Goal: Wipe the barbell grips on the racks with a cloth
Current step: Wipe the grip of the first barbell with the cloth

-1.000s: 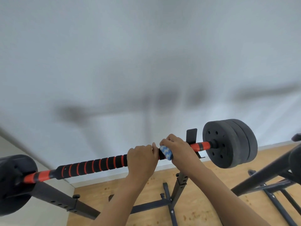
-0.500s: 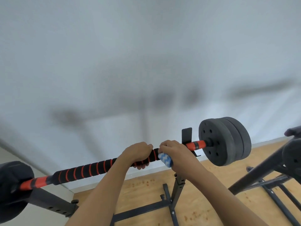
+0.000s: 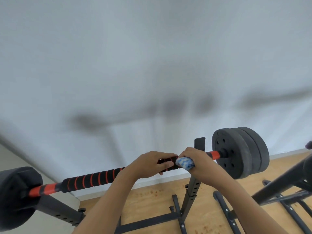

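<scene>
A barbell lies across a black rack, its grip [image 3: 94, 178] black foam with red spiral stripes. My left hand [image 3: 148, 163] wraps loosely over the grip near its right end, fingers curled round the far side. Right beside it, my right hand [image 3: 196, 159] grips the bar with a blue-and-white cloth [image 3: 184, 163] bunched under the palm against the foam. Black weight plates sit at both ends, the right plates [image 3: 239, 152] just past the red sleeve and the left plate [image 3: 15, 195] at the frame edge.
The rack's right upright [image 3: 193, 188] stands directly below my right hand, with its base bars on the wooden floor [image 3: 152, 205]. A second dark rack frame [image 3: 283, 186] slants in at the right. A white wall [image 3: 152, 65] is close behind the bar.
My left hand has loosened and shifted slightly right along the grip, its fingers now spread over the foam. My right hand with the cloth stays near the right rack hook.
</scene>
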`<state>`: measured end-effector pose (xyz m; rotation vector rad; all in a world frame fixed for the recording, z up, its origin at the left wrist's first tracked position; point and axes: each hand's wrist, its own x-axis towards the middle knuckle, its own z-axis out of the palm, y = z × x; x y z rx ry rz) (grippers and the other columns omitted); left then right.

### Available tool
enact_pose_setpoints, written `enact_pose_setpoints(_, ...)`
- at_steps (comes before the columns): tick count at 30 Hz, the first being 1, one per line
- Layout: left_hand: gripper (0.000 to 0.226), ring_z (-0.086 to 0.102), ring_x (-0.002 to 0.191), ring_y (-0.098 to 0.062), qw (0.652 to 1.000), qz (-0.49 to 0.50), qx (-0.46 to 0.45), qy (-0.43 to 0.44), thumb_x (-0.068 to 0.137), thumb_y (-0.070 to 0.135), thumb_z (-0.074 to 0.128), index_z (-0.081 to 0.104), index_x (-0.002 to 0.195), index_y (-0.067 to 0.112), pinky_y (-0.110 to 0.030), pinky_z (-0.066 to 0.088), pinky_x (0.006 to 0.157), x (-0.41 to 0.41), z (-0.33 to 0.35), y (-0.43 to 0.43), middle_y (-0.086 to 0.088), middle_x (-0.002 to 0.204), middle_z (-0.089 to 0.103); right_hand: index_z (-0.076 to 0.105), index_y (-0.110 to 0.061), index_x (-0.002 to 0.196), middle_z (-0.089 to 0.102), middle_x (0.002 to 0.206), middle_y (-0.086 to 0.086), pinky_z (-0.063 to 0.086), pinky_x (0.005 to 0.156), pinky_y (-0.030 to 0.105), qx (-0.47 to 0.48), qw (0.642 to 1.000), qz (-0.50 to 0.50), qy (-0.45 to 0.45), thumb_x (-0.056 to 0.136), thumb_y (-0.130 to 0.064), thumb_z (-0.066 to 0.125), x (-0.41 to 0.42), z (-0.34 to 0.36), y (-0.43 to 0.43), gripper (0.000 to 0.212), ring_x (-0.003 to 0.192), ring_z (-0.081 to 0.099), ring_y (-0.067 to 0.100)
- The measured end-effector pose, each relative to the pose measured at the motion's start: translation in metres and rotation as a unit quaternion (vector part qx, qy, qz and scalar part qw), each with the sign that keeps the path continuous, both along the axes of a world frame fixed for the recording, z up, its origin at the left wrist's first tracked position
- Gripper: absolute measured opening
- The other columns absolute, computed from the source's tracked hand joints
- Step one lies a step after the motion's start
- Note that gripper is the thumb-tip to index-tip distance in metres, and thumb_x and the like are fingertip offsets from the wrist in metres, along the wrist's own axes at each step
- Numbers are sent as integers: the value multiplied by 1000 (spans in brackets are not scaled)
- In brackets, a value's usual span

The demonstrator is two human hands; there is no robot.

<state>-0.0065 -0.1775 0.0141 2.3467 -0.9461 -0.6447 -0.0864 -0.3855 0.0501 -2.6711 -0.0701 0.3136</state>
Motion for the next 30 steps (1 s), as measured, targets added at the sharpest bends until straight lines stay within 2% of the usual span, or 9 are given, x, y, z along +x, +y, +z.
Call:
enact_pose_setpoints(3,35,67,89,-1,999,-10,16,-29,109,49,45,48,142,56,-33,52,93,-4,5,0,23,106,70,65,-14,119,68,111,4,54,93,29,10,1000,-2,-2,97,-12,58,-1,-1,0,23,100,67,21)
enact_pose_setpoints(6,36,60,103,-10,996,-26,50,-68,112,43,38,44,146,47,-36,49,93,-10,8,-4,17,121,66,66,-17,120,65,115,1,48,90,24,66,996,-27,-55,93,-5,60,-8,-7,-6,31,104,62,18)
enact_pose_setpoints(8,29,59,96,-14,994,-22,48,-91,111,42,36,49,137,39,-39,51,87,-17,6,-14,11,114,65,67,-17,118,63,114,0,45,87,23,84,992,-45,-83,91,-2,61,-10,-9,-12,32,104,60,17)
enact_pose_setpoints(12,33,60,82,-10,989,28,44,-136,103,65,45,57,114,36,-35,54,79,-25,-5,-32,15,98,64,66,-17,121,67,114,2,50,93,24,66,995,-48,-53,94,-11,64,-3,-9,-11,28,102,63,16)
enact_pose_setpoints(17,42,63,88,-10,990,102,1,-97,96,67,58,72,118,35,-29,53,78,-17,-11,-35,16,103,73,68,-25,114,70,106,-7,50,90,21,81,995,-41,-27,95,-24,69,-2,-9,-12,19,97,65,11)
enact_pose_setpoints(19,43,63,84,-10,989,115,-11,-90,93,70,60,75,115,36,-27,52,73,-18,-12,-36,16,98,74,67,-21,118,70,110,-2,49,91,22,64,996,-53,-16,97,-22,66,1,-8,-11,22,100,66,14)
enact_pose_setpoints(21,39,63,84,-10,989,117,-12,-88,93,69,60,75,112,39,-32,55,75,-18,-13,-36,16,95,73,64,-16,121,69,113,2,49,93,24,24,998,-54,-15,98,-14,61,4,-8,-8,24,103,65,19)
enact_pose_setpoints(24,29,62,86,-8,991,104,-6,-86,97,65,58,70,112,43,-39,57,82,-19,-13,-32,18,96,71,66,-18,110,69,101,0,48,78,18,24,997,-54,-52,92,-5,59,4,-9,-3,23,92,65,17)
enact_pose_setpoints(30,35,62,85,-10,987,103,3,-127,98,69,52,66,107,38,-34,55,82,-26,-11,-32,14,96,69,72,-22,101,66,95,-9,56,82,26,57,996,-19,-67,89,-14,69,7,-8,-2,15,86,64,9)
